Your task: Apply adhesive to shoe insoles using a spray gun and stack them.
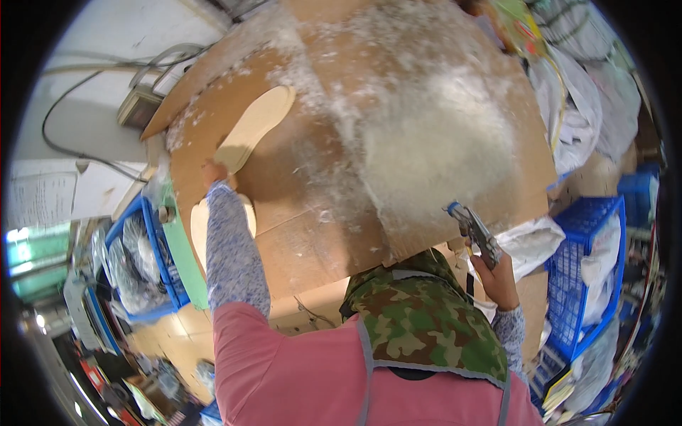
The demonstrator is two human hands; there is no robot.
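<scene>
The cream insole (257,126) lies toward the left edge of the cardboard (305,245), its long axis slanting away rightward. My left hand (214,172) meets its near end, grip I cannot tell; my right hand (500,278) holds a metal gun (479,236).

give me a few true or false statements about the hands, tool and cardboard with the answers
1. The right hand's grip holds a grey metal handheld tool with a blue tip. True.
2. Both hands hold that tool. False: the left hand's grip is at the near end of a flat, cream, sole-shaped piece; blur hides how firmly.
3. The brown cardboard sheet is dusted with white in places. True.
4. The sole-shaped piece lies right of the tool. False: it lies to the left.
5. A blue plastic crate stands right of the cardboard sheet. True.
</scene>
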